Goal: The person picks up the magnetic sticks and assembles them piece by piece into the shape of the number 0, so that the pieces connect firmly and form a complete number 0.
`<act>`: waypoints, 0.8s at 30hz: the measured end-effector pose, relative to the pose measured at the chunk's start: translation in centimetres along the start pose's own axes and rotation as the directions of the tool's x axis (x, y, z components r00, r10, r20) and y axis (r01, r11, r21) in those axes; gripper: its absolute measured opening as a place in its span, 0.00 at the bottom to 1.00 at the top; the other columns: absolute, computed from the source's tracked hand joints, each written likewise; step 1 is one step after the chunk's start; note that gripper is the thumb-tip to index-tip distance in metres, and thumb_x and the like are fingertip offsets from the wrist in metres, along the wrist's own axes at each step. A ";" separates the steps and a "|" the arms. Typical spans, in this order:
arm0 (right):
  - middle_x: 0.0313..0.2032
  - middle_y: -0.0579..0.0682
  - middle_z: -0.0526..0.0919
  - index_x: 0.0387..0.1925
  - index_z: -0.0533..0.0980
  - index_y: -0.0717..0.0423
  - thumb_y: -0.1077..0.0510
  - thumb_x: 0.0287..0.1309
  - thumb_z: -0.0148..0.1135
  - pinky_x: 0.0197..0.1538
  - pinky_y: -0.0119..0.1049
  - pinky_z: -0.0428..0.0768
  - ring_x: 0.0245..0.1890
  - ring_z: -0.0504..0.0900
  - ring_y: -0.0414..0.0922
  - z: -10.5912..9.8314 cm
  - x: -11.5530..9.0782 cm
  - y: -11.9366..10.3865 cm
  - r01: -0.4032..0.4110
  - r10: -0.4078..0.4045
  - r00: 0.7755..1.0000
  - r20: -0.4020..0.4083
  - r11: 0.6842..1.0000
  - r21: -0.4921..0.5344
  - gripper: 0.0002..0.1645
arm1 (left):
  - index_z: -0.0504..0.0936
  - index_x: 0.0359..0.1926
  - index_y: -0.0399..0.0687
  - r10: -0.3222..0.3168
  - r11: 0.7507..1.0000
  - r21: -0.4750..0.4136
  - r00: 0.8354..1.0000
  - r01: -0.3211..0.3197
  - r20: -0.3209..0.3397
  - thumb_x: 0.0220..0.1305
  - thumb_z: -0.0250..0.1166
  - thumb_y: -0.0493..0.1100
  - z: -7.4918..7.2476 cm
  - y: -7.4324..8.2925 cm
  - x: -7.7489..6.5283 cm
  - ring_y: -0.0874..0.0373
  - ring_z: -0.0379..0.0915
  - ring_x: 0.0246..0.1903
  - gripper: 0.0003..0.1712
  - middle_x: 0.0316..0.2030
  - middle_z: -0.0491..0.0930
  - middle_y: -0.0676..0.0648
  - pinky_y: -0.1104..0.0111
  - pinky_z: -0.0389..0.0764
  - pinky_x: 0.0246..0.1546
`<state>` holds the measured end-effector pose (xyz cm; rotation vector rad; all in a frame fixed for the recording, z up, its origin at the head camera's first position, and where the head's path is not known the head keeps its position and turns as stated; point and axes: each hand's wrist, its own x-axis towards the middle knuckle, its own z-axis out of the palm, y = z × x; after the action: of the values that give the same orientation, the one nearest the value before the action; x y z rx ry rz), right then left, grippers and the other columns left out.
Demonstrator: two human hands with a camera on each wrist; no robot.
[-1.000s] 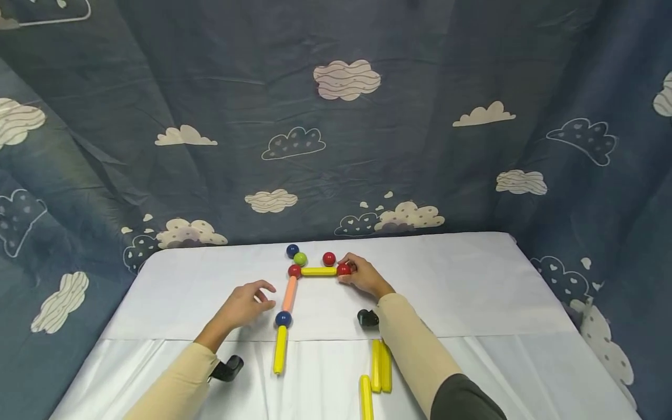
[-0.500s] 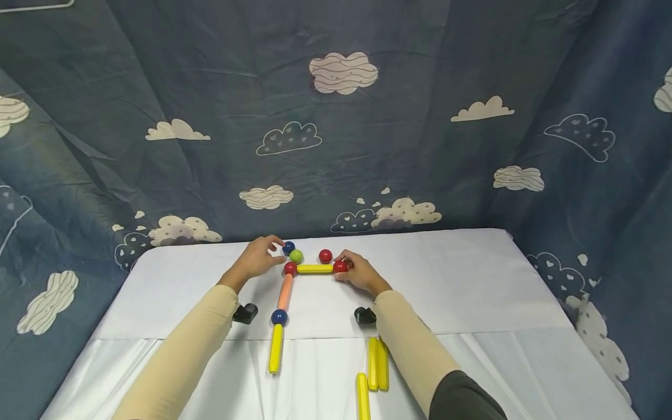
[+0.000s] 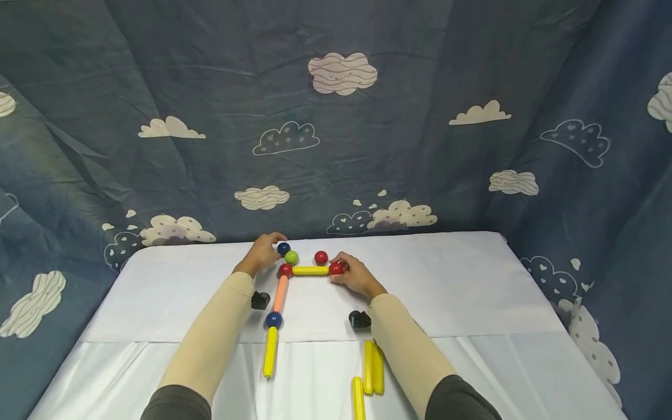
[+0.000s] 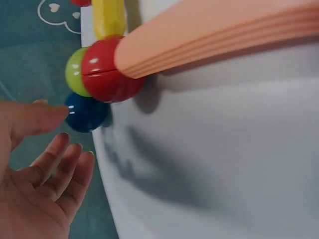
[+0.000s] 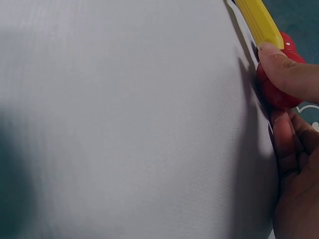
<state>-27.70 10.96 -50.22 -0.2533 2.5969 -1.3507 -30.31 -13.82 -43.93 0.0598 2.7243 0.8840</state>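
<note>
Gripped red ball [image 3: 336, 269], in the head view, sits on the white cloth [image 3: 446, 280] at the right end of a crosswise yellow rod [image 3: 311, 270]; the right hand [image 3: 359, 277] pinches it. At the rod's left end is a corner red ball [image 3: 285, 270], from which a salmon rod [image 3: 280, 293] runs nearer to a near blue ball [image 3: 273, 319] and a lower yellow rod [image 3: 270, 352]. Behind the corner lie a green ball [image 3: 291, 257] and a far blue ball [image 3: 283, 249], with the left hand [image 3: 259, 254] beside the latter. A spare red ball [image 3: 321, 257] lies behind the crosswise yellow rod.

In the left wrist view, the thumb meets the far blue ball's edge, contact uncertain; the grip is wide, fingers well apart from the thumb.

In the right wrist view, the thumb presses where rod and ball meet, fingertips opposite, the grip narrow.
</note>
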 end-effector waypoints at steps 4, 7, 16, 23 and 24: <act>0.37 0.51 0.75 0.45 0.75 0.52 0.62 0.51 0.71 0.49 0.43 0.70 0.42 0.71 0.48 0.1 0.0 -0.1 0.004 -0.004 1.000 0.002 1.000 0.010 0.19 | 0.70 0.63 0.45 0.009 1.000 0.016 1.000 -0.009 -0.007 0.61 0.54 0.27 0.5 -0.4 0.4 0.42 0.64 0.58 0.28 0.62 0.65 0.35 0.50 0.66 0.59; 0.37 0.51 0.74 0.45 0.76 0.51 0.62 0.51 0.72 0.49 0.42 0.70 0.42 0.71 0.48 0.1 0.0 0.1 -0.004 0.004 1.000 -0.004 1.000 0.003 0.19 | 0.71 0.62 0.45 0.019 0.999 0.031 1.000 -0.019 0.000 0.61 0.55 0.28 0.7 -0.5 0.7 0.41 0.63 0.60 0.27 0.62 0.66 0.35 0.49 0.63 0.61; 0.38 0.51 0.74 0.46 0.75 0.52 0.62 0.51 0.72 0.49 0.42 0.70 0.42 0.71 0.49 0.4 0.2 -0.2 -0.003 0.004 1.000 -0.022 1.000 0.019 0.20 | 0.75 0.55 0.45 -0.012 0.996 0.084 1.000 0.012 -0.007 0.60 0.63 0.32 0.4 -1.1 1.3 0.42 0.66 0.57 0.21 0.59 0.69 0.35 0.50 0.66 0.60; 0.37 0.50 0.74 0.46 0.75 0.50 0.60 0.52 0.72 0.50 0.42 0.70 0.42 0.71 0.48 0.0 0.1 0.1 -0.015 0.016 1.000 0.002 1.000 -0.021 0.20 | 0.75 0.53 0.47 -0.038 0.992 0.124 0.999 0.036 0.020 0.61 0.64 0.34 0.3 -2.3 0.7 0.44 0.69 0.53 0.18 0.57 0.72 0.36 0.50 0.68 0.58; 0.37 0.50 0.74 0.46 0.75 0.49 0.60 0.52 0.72 0.49 0.43 0.71 0.42 0.71 0.48 -0.1 0.0 0.2 -0.018 0.018 1.000 0.003 0.999 -0.030 0.20 | 0.74 0.54 0.47 -0.039 0.992 0.123 0.999 0.037 0.019 0.62 0.64 0.34 0.3 -2.4 0.5 0.44 0.69 0.53 0.19 0.56 0.72 0.36 0.49 0.67 0.58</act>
<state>-27.78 11.20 -50.34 -0.2355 2.6121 -1.3057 -30.65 -15.49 -45.67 0.0415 2.7470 0.7010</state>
